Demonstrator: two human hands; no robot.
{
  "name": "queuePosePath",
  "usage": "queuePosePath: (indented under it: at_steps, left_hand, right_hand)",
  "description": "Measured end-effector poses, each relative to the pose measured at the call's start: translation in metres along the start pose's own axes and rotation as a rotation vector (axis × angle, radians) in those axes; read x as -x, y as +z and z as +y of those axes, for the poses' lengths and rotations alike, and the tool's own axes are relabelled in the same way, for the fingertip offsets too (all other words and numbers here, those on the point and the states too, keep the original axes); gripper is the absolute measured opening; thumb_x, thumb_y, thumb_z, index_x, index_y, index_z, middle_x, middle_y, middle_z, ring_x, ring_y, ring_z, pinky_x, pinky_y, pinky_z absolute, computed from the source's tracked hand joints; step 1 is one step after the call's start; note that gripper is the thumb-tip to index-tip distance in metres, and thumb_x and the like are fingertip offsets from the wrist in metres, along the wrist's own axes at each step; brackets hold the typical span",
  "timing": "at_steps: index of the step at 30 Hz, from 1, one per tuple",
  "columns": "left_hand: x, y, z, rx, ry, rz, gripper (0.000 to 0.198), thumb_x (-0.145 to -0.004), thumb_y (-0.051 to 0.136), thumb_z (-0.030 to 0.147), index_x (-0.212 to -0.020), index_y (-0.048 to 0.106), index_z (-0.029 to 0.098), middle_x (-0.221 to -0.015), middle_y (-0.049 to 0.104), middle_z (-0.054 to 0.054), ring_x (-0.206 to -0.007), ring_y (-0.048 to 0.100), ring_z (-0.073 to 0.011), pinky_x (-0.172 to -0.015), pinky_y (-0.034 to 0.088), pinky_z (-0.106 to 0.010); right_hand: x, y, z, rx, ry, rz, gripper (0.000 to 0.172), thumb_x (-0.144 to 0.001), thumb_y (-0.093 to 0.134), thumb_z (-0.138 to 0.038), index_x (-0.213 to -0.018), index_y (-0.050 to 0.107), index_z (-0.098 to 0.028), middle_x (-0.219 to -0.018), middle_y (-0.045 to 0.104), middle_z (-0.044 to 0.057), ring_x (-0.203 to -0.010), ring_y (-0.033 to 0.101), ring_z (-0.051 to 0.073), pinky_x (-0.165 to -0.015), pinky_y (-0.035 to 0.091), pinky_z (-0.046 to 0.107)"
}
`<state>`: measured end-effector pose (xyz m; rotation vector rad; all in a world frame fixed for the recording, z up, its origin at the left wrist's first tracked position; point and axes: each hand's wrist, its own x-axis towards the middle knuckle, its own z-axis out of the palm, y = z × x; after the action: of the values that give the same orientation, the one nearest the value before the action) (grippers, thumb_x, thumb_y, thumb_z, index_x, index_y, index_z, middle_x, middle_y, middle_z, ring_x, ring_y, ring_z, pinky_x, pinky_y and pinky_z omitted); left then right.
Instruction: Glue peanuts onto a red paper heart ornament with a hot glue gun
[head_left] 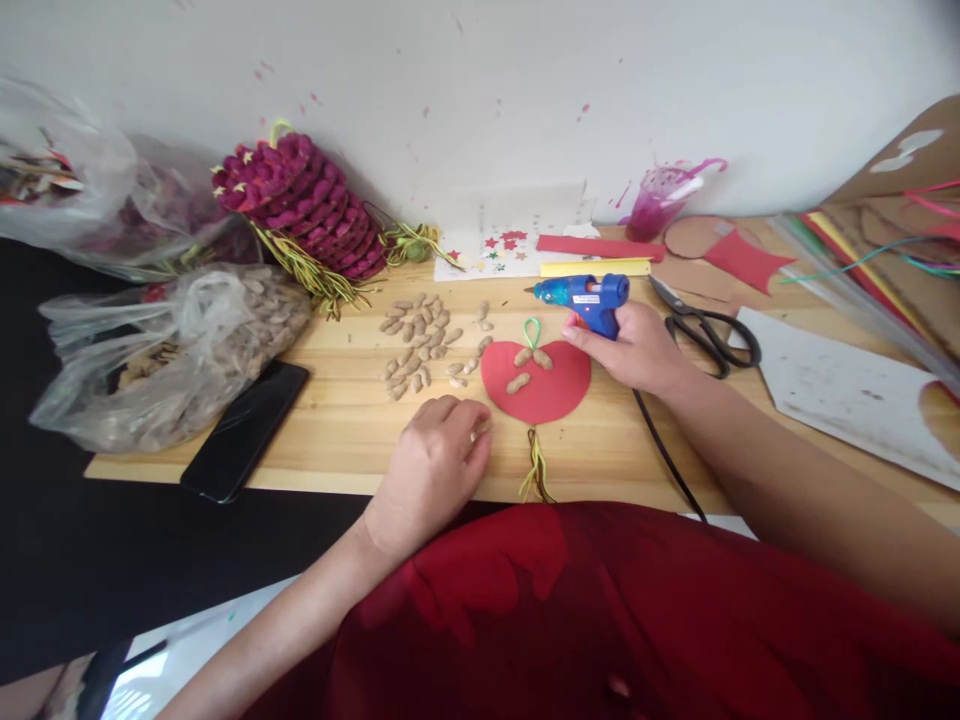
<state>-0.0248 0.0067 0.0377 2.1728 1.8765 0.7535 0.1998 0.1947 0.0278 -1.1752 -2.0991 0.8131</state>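
My right hand [637, 345] is wrapped round a blue hot glue gun [581, 292], its nozzle pointing left above the table. Just left of the red paper cutout [570, 385], my left hand [439, 450] pinches a peanut [480, 430] between thumb and fingers, partly hidden. Three peanuts lie on the cutout, two near its top and one peanut [517, 382] lower left. A green cord loop [532, 332] stands at the cutout's top, and a yellow and brown tassel [535, 470] hangs from its bottom. Loose peanuts [420, 325] are spread to the left.
Black scissors [705, 325] and a yellow strip [596, 267] lie behind and right. A phone [246, 430], a plastic bag of peanuts [187, 350] and stacked purple peanut-covered pieces [307, 205] sit left. A purple-stained cup [660, 205] stands by the wall. A black cord [664, 450] runs to the table's front edge.
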Motion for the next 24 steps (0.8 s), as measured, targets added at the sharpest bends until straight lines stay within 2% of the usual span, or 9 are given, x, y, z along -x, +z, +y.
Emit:
queuePosePath:
  at_steps: [5,11,16,20,24]
  left_hand:
    - [0.001,-0.011,-0.009,0.004,0.008,0.012,0.015,-0.097,0.065,0.020,-0.111,0.070,0.019,-0.090,0.073,-0.006,-0.085,0.068,-0.0217,-0.079,0.057,-0.037]
    - [0.001,-0.031,-0.029,0.019,0.011,0.014,0.016,-0.098,0.063,0.018,-0.107,0.075,0.020,-0.094,0.075,-0.007,-0.092,0.068,-0.0227,-0.085,0.056,-0.038]
    - [0.004,-0.024,-0.033,0.034,0.081,-0.043,0.023,-0.097,0.065,0.019,-0.117,0.076,0.023,-0.106,0.072,-0.009,-0.103,0.063,-0.0258,-0.095,0.053,-0.044]
    - [0.003,-0.014,-0.031,-0.011,0.116,-0.090,0.030,-0.095,0.066,0.019,-0.123,0.075,0.024,-0.108,0.069,-0.010,-0.104,0.058,-0.0268,-0.096,0.050,-0.046]
    - [0.002,-0.011,-0.027,-0.056,0.101,-0.104,0.024,-0.096,0.068,0.022,-0.118,0.077,0.024,-0.106,0.069,-0.009,-0.104,0.058,-0.0283,-0.094,0.048,-0.047]
  right_hand:
    - [-0.001,-0.002,-0.002,0.028,0.023,-0.015,0.018,-0.084,0.074,-0.040,-0.085,0.074,-0.023,-0.083,0.077,0.008,-0.082,0.073,0.030,-0.081,0.057,0.044]
    - [0.000,-0.002,-0.002,0.025,0.018,-0.016,0.021,-0.084,0.073,-0.042,-0.084,0.074,-0.022,-0.079,0.074,0.007,-0.081,0.072,0.029,-0.081,0.057,0.044]
    - [0.000,-0.001,-0.002,0.031,0.005,-0.011,0.021,-0.084,0.071,-0.042,-0.082,0.073,-0.022,-0.076,0.074,0.006,-0.082,0.072,0.029,-0.081,0.057,0.044]
    - [0.000,-0.001,-0.002,0.021,0.013,-0.012,0.020,-0.084,0.071,-0.042,-0.080,0.072,-0.022,-0.078,0.074,0.007,-0.084,0.072,0.029,-0.083,0.057,0.044]
    - [0.000,-0.001,-0.003,0.010,0.011,-0.006,0.019,-0.084,0.071,-0.042,-0.080,0.071,-0.023,-0.077,0.074,0.006,-0.082,0.072,0.029,-0.082,0.058,0.044]
